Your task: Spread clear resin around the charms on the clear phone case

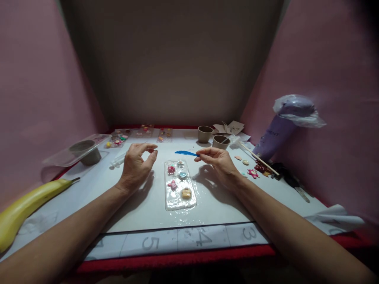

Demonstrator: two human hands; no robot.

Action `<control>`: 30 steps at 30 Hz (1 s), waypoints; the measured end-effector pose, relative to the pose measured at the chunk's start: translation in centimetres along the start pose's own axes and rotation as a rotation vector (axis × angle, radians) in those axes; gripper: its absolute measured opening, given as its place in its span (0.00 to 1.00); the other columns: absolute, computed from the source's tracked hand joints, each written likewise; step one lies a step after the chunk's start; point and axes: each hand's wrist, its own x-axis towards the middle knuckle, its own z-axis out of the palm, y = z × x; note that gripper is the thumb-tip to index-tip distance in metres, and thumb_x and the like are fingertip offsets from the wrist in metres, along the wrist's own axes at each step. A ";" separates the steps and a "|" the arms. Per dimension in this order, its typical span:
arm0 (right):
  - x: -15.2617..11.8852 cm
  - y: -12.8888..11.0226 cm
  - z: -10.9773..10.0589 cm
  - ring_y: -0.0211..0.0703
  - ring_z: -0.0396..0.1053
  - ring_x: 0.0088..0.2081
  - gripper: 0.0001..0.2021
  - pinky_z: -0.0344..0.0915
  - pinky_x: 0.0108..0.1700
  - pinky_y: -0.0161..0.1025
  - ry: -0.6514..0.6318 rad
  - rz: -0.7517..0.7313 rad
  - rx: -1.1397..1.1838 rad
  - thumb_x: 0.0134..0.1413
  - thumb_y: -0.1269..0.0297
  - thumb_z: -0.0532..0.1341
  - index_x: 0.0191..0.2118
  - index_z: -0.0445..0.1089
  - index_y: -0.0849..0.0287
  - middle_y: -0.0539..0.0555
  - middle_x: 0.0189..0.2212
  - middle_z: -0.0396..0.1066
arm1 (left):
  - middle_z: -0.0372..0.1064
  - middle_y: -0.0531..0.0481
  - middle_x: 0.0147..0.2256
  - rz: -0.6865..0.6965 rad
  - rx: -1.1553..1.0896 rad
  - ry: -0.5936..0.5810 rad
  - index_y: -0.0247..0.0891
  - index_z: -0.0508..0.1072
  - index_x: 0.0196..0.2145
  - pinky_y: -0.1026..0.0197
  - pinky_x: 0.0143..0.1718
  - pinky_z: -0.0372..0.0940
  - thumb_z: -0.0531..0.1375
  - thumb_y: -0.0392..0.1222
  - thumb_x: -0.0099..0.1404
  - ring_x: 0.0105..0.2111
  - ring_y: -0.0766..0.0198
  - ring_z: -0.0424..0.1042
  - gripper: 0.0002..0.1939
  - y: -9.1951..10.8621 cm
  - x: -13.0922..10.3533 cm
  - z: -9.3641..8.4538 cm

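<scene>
My right hand (217, 161) grips a small blue plastic knife (186, 153) by its right end, with the blade pointing left. Below the blade lies a clear, glossy rectangular tray (174, 203) bearing several small charms: a red one (171, 169), a pink animal shape (172, 184), a blue one (182, 175) and a yellow one (186, 193). My left hand (137, 163) hovers left of the tray, fingers curved, with a narrow gap between thumb and index tip. Nothing shows in that gap. A clear plastic syringe (117, 161) lies beside this hand.
A banana (35, 201) and a grey cup (89, 153) under a clear plastic lid (74, 148) are at left. Two brown cups (205, 135) stand behind. Loose charms (253, 173), a wooden stick (260, 158) and a purple piping bag (275, 134) are at right.
</scene>
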 end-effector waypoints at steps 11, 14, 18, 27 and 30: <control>-0.1 0.2 -0.1 0.38 0.70 0.28 0.10 0.63 0.37 0.40 -0.177 0.059 0.060 0.43 0.57 0.71 0.30 0.78 0.57 0.51 0.23 0.75 | 0.75 0.48 0.35 -0.037 -0.009 -0.023 0.41 0.76 0.35 0.48 0.48 0.64 0.58 0.43 0.60 0.42 0.54 0.69 0.09 0.4 0.1 -0.3; 0.0 0.2 -0.1 0.37 0.67 0.25 0.11 0.62 0.33 0.37 -0.184 0.070 0.060 0.43 0.56 0.71 0.28 0.76 0.58 0.50 0.21 0.72 | 0.75 0.49 0.34 -0.025 -0.012 -0.018 0.42 0.76 0.35 0.47 0.48 0.64 0.58 0.43 0.60 0.42 0.54 0.70 0.08 0.3 0.1 -0.2; 0.1 0.4 -0.2 0.35 0.64 0.24 0.13 0.60 0.30 0.36 -0.194 0.056 0.049 0.43 0.54 0.71 0.28 0.75 0.59 0.49 0.20 0.70 | 0.75 0.49 0.33 -0.013 -0.019 -0.016 0.42 0.76 0.34 0.48 0.47 0.64 0.58 0.42 0.59 0.41 0.54 0.70 0.08 0.2 0.1 -0.1; 0.0 0.4 -0.2 0.35 0.66 0.27 0.10 0.61 0.32 0.35 -0.195 0.083 0.045 0.44 0.57 0.70 0.28 0.75 0.59 0.49 0.25 0.72 | 0.75 0.50 0.34 -0.020 -0.021 -0.050 0.43 0.77 0.33 0.51 0.46 0.65 0.59 0.42 0.59 0.41 0.55 0.71 0.07 0.3 -0.1 -0.2; 0.2 0.3 -0.3 0.34 0.66 0.27 0.09 0.62 0.33 0.35 -0.171 0.107 0.073 0.42 0.59 0.71 0.29 0.76 0.58 0.50 0.28 0.72 | 0.75 0.50 0.34 -0.030 -0.024 -0.054 0.45 0.76 0.32 0.51 0.45 0.66 0.59 0.43 0.59 0.41 0.55 0.71 0.06 0.4 -0.1 -0.2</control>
